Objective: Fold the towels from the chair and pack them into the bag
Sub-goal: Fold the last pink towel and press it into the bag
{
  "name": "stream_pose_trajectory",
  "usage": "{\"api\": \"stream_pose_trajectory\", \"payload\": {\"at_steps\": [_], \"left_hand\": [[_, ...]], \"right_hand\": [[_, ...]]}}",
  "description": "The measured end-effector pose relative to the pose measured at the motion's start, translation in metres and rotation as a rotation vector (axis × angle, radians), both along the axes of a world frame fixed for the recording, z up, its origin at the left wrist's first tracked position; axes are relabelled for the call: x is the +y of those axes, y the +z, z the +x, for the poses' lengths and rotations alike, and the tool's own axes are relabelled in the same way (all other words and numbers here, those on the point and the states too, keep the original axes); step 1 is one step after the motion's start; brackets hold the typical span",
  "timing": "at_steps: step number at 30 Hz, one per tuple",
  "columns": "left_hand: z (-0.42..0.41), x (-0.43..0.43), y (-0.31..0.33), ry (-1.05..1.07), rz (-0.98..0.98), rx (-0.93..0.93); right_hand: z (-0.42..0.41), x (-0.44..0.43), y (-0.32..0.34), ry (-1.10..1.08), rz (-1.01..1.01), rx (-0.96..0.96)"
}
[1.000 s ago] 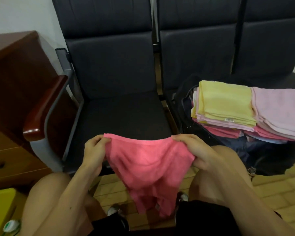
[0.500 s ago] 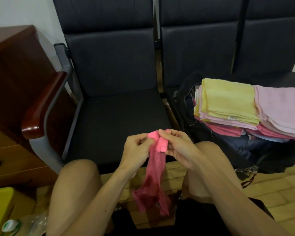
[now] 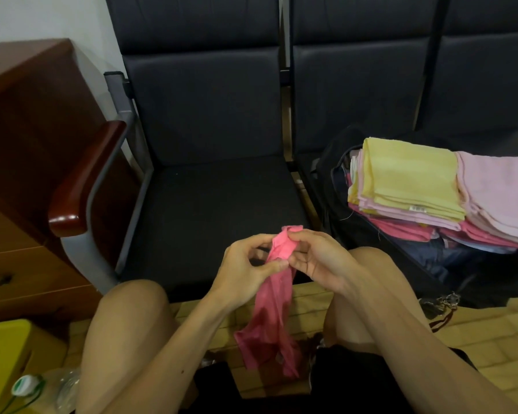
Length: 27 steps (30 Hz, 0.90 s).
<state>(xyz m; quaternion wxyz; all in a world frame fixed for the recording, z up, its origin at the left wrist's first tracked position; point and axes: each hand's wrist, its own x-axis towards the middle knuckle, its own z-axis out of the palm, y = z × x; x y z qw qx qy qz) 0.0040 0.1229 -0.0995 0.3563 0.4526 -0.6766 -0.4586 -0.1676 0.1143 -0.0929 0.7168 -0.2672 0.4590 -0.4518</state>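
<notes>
A pink towel (image 3: 274, 318) hangs folded lengthwise between my knees, its top corners brought together. My left hand (image 3: 245, 271) pinches the towel's upper edge from the left, and my right hand (image 3: 317, 258) pinches it from the right; the two hands nearly touch. The dark chair seat (image 3: 210, 210) in front of me holds no towels. To the right, an open black bag (image 3: 335, 186) on the neighbouring seat is piled with folded towels: a yellow one (image 3: 407, 180) on top, a pale pink stack (image 3: 500, 195) beside it, darker pink ones beneath.
A wooden armrest (image 3: 84, 177) on a grey metal frame bounds the chair's left side, with a brown wooden cabinet (image 3: 27, 130) behind it. A yellow box (image 3: 3, 354) and a plastic bottle (image 3: 42, 389) lie at the bottom left. The floor is tan tile (image 3: 491, 339).
A second ago the towel was stretched wide between my hands. The hands have come together, folding it in half, and now hold its corners in one bunch.
</notes>
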Motion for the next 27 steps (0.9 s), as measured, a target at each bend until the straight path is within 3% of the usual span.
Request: {"api": "stream_pose_trajectory", "payload": {"at_steps": [3, 10, 14, 17, 22, 24, 27], "left_hand": [[-0.002, -0.001, 0.0, 0.087, -0.001, 0.036], [0.011, -0.008, 0.017, 0.17, 0.163, 0.316], [0.018, -0.006, 0.024, 0.029, 0.339, 0.479], [0.024, -0.003, 0.03, -0.132, 0.478, 0.556], [0.042, -0.006, 0.031, -0.455, 0.48, 0.584], [0.047, -0.009, 0.034, -0.283, 0.465, 0.59], [0.051, -0.022, 0.027, 0.248, 0.447, 0.599]], "right_hand": [[0.003, -0.001, -0.001, 0.008, 0.036, -0.006], [0.002, -0.004, -0.008, 0.041, -0.044, 0.276], [0.001, -0.001, -0.013, 0.117, -0.029, 0.461], [0.0, 0.001, -0.012, 0.299, -0.047, 0.458], [0.002, 0.011, -0.011, 0.668, -0.129, 0.43], [-0.003, 0.011, -0.007, 0.589, -0.164, 0.324], [-0.015, 0.003, -0.005, 0.274, -0.229, -0.064]]}}
